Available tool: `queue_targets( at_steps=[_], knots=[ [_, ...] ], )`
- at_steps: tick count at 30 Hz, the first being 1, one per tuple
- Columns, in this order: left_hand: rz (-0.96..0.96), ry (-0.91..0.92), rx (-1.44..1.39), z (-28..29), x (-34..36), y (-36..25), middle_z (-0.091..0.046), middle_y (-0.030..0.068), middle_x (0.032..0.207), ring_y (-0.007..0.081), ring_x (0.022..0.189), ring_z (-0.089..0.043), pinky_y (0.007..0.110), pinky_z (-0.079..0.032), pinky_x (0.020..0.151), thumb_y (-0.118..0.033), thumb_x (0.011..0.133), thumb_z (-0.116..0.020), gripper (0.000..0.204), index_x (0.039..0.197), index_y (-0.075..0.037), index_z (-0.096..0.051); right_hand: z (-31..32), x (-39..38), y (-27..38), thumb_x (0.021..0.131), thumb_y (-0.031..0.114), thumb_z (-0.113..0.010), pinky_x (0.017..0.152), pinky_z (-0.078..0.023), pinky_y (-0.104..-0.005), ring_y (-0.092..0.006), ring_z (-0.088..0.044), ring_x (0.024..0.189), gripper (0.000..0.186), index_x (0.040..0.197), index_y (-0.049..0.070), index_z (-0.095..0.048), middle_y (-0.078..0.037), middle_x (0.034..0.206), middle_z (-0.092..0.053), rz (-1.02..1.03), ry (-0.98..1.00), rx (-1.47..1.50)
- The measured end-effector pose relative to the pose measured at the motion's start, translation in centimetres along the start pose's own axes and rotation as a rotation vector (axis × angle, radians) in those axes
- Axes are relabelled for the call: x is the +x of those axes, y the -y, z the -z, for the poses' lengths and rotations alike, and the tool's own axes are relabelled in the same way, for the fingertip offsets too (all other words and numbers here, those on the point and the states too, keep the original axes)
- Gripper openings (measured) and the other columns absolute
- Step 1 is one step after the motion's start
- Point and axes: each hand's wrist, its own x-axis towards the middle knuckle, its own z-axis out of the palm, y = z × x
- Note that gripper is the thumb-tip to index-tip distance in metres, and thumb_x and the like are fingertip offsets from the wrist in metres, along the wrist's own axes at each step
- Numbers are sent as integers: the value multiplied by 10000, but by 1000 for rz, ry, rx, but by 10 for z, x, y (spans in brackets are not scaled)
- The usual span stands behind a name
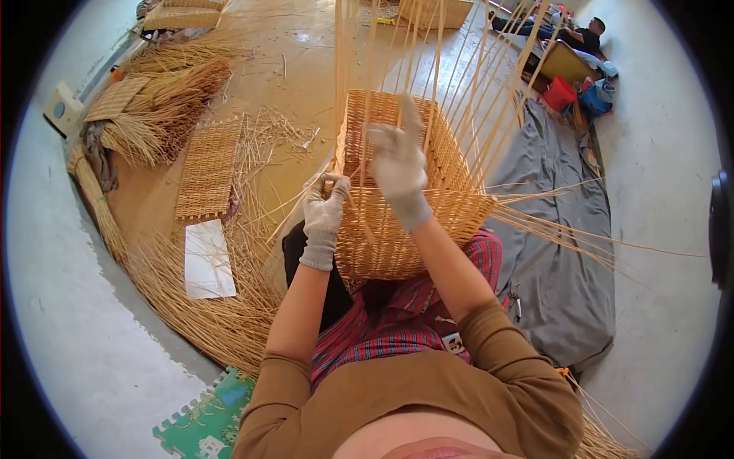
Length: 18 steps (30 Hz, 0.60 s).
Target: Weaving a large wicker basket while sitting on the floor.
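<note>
A woven wicker basket rests across my lap, with long pale upright canes rising from its far and right sides. My left hand, in a pale work glove, is closed at the basket's left near corner. Its fingers pinch a wicker strand there, close against the rim. Above the basket's opening is my right hand, gloved too and somewhat blurred. Its index finger points up and away from the others, and I see nothing held in it. More loose cane ends stick out from the right near corner.
A flat woven panel, a white sheet and heaps of straw-like canes lie to the left. Grey cloth covers the floor at right. Beyond it are a red bucket and a person far back.
</note>
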Motion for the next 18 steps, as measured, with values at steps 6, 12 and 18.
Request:
queue_targets(
  at_steps=[6,12,18],
  knots=[
    [-480,-320,405,4,-41,34,-619,78,1087,190,979,-631,333,-524,843,-1,914,-703,367,1243,-54,-550,89,-114,-50,1043,80,-531,389,-349,-227,-58,-448,423,153,1185,61,-585,-113,1012,-736,-506,-41,479],
    [-761,187,1117,-55,-67,-10,-537,194,1384,373,1016,-634,443,-518,868,-116,806,-770,702,1456,-249,-539,64,-5,-28,930,4,-659,698,-553,-302,-206,-678,944,439,1352,61,-550,-121,1280,-648,185,-20,-389],
    [-719,212,1474,-64,-61,3,-499,203,1433,352,1188,-589,449,-468,943,-235,888,-721,694,1528,-274,-455,146,-87,-103,934,-66,-588,691,-529,-295,-168,-641,817,369,1287,42,-573,-102,1103,-659,-105,-348,11]
  ],
)
